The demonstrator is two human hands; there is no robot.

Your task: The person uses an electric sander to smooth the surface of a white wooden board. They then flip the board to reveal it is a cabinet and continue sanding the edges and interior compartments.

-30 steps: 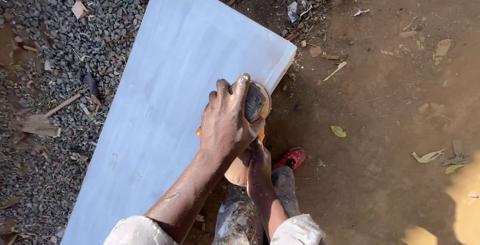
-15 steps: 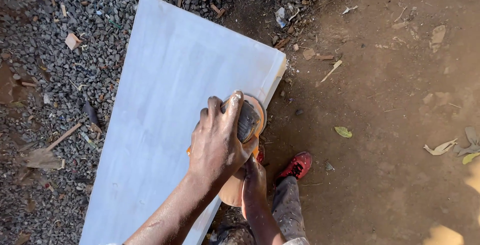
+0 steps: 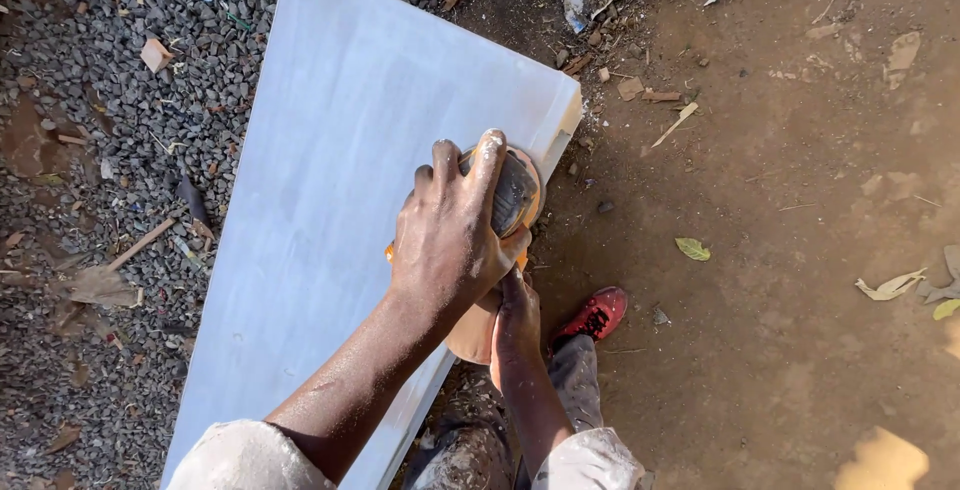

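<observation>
On gravel & dirt, white board (image 3: 330, 210), hands (image 3: 450, 240) w/ sander (image 3: 515, 190)

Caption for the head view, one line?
Both hands, left hand on top, press an orange sander onto a white board.

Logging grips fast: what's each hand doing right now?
Left hand: closed over the top of the orange sander on the white board.
Right hand: gripping the sander's rear handle, partly hidden.

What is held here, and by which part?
An orange sander on the white board: left hand spread over its top, right hand on its rear grip.
</observation>
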